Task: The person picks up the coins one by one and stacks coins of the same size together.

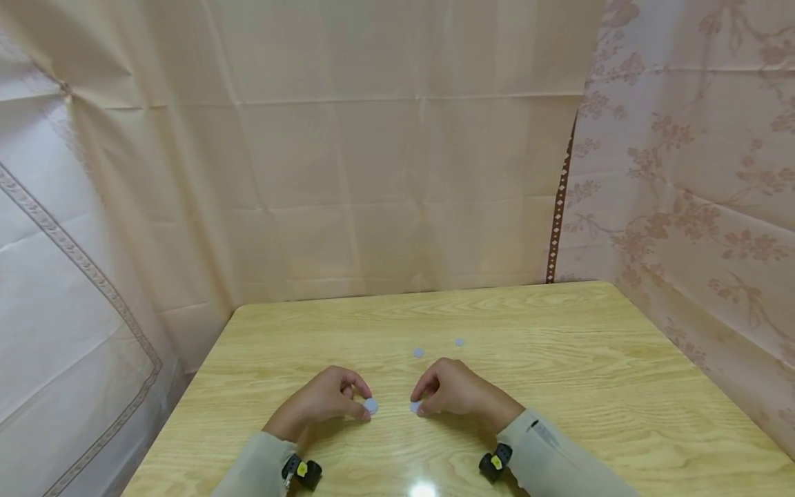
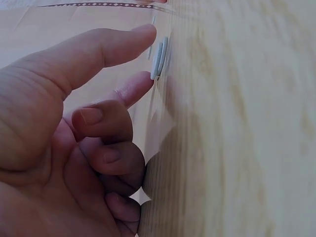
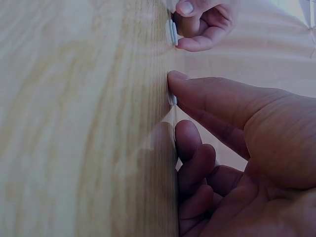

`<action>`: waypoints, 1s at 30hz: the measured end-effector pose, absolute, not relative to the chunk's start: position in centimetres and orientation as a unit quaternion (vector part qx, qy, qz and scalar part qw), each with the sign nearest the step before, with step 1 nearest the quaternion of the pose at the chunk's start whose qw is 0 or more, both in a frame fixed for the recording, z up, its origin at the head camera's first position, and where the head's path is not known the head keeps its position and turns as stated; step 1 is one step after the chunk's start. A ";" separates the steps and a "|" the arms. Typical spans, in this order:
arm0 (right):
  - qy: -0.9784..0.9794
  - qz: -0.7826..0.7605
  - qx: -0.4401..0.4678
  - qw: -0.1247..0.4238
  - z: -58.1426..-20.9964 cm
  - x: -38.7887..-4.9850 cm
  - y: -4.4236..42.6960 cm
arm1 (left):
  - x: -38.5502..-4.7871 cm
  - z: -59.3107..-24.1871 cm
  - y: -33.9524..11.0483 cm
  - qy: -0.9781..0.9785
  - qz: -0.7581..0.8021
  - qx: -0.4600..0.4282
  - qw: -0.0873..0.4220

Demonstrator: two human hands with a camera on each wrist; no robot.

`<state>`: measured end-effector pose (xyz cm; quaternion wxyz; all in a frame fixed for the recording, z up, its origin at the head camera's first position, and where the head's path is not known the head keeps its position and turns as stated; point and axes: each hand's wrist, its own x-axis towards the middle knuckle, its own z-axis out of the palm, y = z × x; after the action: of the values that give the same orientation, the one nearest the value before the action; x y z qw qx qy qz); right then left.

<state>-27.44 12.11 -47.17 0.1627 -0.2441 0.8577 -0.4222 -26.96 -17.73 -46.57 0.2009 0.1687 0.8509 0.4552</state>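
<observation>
In the head view my left hand (image 1: 326, 397) has thumb and forefinger at opposite edges of a small white round disc (image 1: 370, 405). The left wrist view reveals two thin discs (image 2: 159, 58) stacked flat there, one slightly offset; the other fingers are curled in. Across a short gap, my right hand (image 1: 456, 390) pinches another white disc (image 1: 415, 407) by its edges, low against the table. Most of that disc (image 3: 172, 98) is hidden behind the thumb in the right wrist view, where the left hand (image 3: 207, 22) also appears at the top.
Two more white discs, a nearer one (image 1: 419, 353) and a farther one (image 1: 459, 342), lie on the wooden table (image 1: 298, 331) beyond my right hand. A beige curtain (image 1: 385, 172) hangs behind the table, with patterned cloth (image 1: 702, 207) to the right.
</observation>
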 end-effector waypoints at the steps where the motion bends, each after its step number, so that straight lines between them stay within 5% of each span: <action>1: 0.858 -0.421 -0.244 0.162 -47.2 -27.5 12.1 | -26.9 -46.5 -17.7 0.849 0.457 0.168 0.203; 14: 0.862 -0.416 -0.245 0.157 -47.0 -27.5 12.2 | -27.2 -46.2 -17.6 0.857 0.446 0.174 0.190; 30: 0.861 -0.410 -0.257 0.155 -47.0 -27.4 12.0 | -29.4 -44.1 -14.8 0.906 0.375 0.171 0.091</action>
<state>-27.36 12.03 -46.99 0.1553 -0.2572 0.8610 -0.4105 -29.41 -14.85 -44.15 0.0908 0.1709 0.9064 0.3754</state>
